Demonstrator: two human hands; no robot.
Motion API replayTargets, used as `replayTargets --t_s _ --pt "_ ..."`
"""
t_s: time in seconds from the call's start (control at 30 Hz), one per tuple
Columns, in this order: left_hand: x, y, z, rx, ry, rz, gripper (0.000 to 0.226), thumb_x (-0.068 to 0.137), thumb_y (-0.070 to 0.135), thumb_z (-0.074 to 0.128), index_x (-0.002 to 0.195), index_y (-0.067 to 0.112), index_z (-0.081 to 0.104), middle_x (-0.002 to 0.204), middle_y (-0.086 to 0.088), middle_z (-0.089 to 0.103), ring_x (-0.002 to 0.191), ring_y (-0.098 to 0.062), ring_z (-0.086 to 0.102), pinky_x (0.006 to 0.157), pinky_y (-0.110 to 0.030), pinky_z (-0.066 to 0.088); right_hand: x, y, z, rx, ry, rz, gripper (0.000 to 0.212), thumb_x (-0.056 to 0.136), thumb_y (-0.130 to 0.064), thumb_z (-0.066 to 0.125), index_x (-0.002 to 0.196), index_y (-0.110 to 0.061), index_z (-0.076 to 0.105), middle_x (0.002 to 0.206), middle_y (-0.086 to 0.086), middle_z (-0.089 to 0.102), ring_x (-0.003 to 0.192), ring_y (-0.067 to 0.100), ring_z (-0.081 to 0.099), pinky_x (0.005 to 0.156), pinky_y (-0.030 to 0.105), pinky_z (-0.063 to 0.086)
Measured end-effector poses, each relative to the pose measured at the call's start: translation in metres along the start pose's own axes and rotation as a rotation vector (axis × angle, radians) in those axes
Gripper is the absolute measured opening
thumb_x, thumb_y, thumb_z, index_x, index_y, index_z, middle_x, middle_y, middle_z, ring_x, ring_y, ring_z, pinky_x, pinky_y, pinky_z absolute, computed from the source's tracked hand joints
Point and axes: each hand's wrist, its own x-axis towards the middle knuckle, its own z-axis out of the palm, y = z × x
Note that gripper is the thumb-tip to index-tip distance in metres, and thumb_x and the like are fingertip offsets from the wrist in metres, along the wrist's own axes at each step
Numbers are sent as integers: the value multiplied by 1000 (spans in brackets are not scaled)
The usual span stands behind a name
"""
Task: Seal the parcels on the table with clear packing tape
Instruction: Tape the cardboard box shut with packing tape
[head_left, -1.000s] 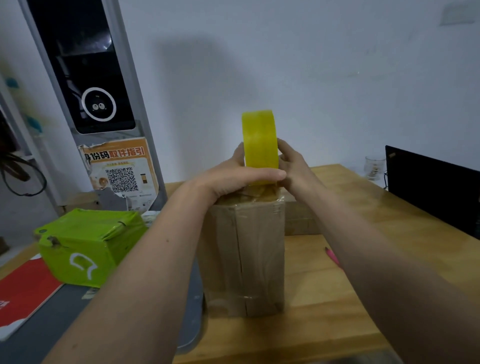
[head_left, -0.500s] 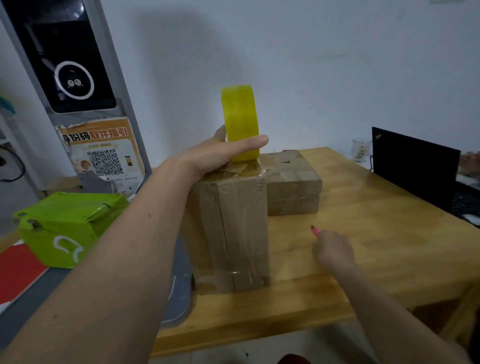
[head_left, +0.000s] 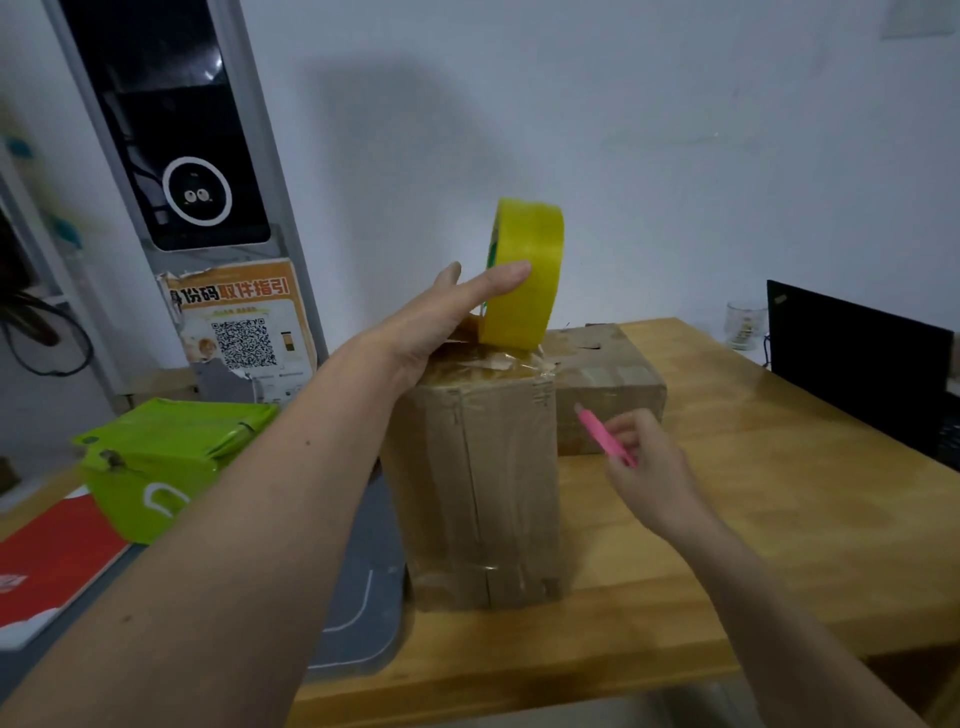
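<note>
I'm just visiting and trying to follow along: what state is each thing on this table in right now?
Tall brown cardboard parcel: upright, top taped.
Yellow roll of packing tape: on edge atop that parcel, tilted.
Left hand: fingers straight, steadying the roll.
Right hand: holds a pink cutter.
Low cardboard box behind: closed, taped.
Green parcel bag: crumpled, untaped.

The left hand (head_left: 431, 327) covers the lower left side of the tape roll (head_left: 524, 275), so its hold there cannot be seen. The pink tool (head_left: 602, 435) is blurred and half hidden in the right hand (head_left: 649, 467). The laptop (head_left: 857, 374) is cut off by the right edge.
</note>
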Motion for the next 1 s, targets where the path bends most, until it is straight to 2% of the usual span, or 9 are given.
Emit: replayTargets --t_s 0.13,0.3,0.37,0.47,0.6,0.73,0.83,0.93,1.0 --pt "-4 2 3 -18 6 54 137 49 68 78 157 35 1 131 -12 63 101 -19 72 85 -33 54 -24 -37 -29 225 16 -262 23 80 -2 76 94 -17 67 86 -4 66 74 4 61 64 17 51" --pt "-5 8 9 -86 -33 84 112 66 54 79 156 41 14 126 -8 66 89 -22 75 67 -26 58 -35 -64 -37 332 112 -572 29 83 2 71 98 -24 69 94 -11 71 81 22 68 61 27 56" --pt "-3 10 8 -74 -59 113 101 67 54 83 151 45 28 122 -6 69 92 -25 74 73 -30 58 -30 -71 -31 245 123 -671 21 87 -2 68 100 -19 66 108 -7 70 92 19 69 59 21 54" --pt "-1 10 4 -33 -69 115 95 60 59 78 145 50 37 117 -6 72 93 -21 74 75 -29 57 -23 -72 -17 104 113 -778 15 88 -13 60 103 -15 64 117 -2 67 111 10 63 81 23 56" --pt "8 19 -2 71 -118 49 115 51 63 75 150 56 17 126 -9 62 102 -28 69 82 -34 55 -22 -71 -3 -58 187 -844 17 91 -18 56 105 -11 63 120 1 64 114 10 59 94 22 50" --pt "16 41 -4 242 -263 -21 121 51 64 74 149 59 4 132 -9 51 109 -29 62 92 -50 45 -28 -70 4 -111 209 -849 27 93 -27 47 110 -12 62 127 4 62 124 16 53 90 29 55" --pt "18 47 1 260 -314 1 100 61 57 71 146 59 18 121 -1 56 102 -24 64 75 -38 53 -28 -69 5 -143 233 -868 24 92 -26 47 107 -14 60 130 4 61 127 17 50 89 27 55" --pt "26 30 5 90 -316 66 93 55 52 79 139 56 39 131 -6 60 109 -31 64 92 -45 52 -27 -69 8 -172 250 -892 19 91 -25 49 105 -15 59 133 1 60 127 19 50 87 23 52" --pt "29 15 9 -91 -298 124 88 54 45 84 135 47 49 126 -8 64 105 -29 64 89 -40 51 -26 -69 12 -150 260 -895 16 91 -24 50 105 -18 57 132 -1 60 125 18 50 87 21 50"
